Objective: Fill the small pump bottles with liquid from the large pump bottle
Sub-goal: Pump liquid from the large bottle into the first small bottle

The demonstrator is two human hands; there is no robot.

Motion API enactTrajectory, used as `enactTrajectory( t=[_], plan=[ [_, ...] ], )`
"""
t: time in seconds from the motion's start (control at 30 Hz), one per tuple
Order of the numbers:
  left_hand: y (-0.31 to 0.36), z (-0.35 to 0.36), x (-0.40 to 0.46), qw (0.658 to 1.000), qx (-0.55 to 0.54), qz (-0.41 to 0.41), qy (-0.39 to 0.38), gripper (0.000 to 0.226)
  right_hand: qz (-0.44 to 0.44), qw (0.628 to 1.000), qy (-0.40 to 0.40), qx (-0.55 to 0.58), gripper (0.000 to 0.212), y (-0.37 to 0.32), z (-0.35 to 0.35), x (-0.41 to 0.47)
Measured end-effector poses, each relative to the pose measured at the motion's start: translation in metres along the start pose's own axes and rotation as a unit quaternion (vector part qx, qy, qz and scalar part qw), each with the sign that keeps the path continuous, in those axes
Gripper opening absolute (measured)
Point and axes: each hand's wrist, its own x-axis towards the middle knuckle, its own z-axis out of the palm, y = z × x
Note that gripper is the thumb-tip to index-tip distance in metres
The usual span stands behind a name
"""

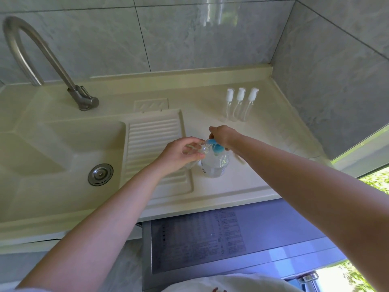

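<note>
The large clear pump bottle [215, 166] with a blue pump head [216, 148] stands on the cream counter [242, 182], just right of the ribbed drainboard. My right hand [223, 135] sits on top of the pump head with its fingers curled over it. My left hand [179, 154] holds a small clear bottle [201, 149] with its mouth up against the blue nozzle. Three small pump bottles [239, 104] with white tops stand upright in a row at the back right of the counter, apart from both hands.
A sink basin [63, 157] with a metal drain [100, 174] lies to the left, and a curved metal tap [42, 53] rises behind it. Tiled walls close the back and the right. A dark appliance top [231, 239] sits below the counter's front edge.
</note>
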Motion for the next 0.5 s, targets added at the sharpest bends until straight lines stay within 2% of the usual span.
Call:
enactTrajectory(
  t=[0.07, 0.13, 0.2, 0.33, 0.5],
  plan=[
    [0.0005, -0.0004, 0.0003, 1.0, -0.002, 0.0, -0.001, 0.039, 0.006, 1.0, 0.008, -0.003, 0.025, -0.0007, 0.0001, 0.0004],
    [0.0005, -0.0003, 0.0006, 1.0, -0.004, 0.0, 0.0, 0.04, -0.007, 0.999, 0.008, -0.047, 0.016, -0.0016, 0.0011, 0.0015],
    [-0.0002, 0.0, 0.0007, 1.0, -0.007, 0.0, 0.0, 0.039, -0.016, 0.996, 0.023, -0.081, 0.021, -0.0016, 0.0026, 0.0009],
    [-0.0013, -0.0003, 0.0009, 1.0, 0.005, 0.004, -0.002, 0.038, -0.048, 0.989, 0.04, -0.134, 0.02, 0.0015, 0.0055, 0.0026],
    [-0.0013, -0.0013, 0.002, 1.0, 0.009, 0.0, -0.002, 0.038, -0.024, 0.997, 0.002, -0.078, 0.024, -0.0008, 0.0004, 0.0]
  ],
)
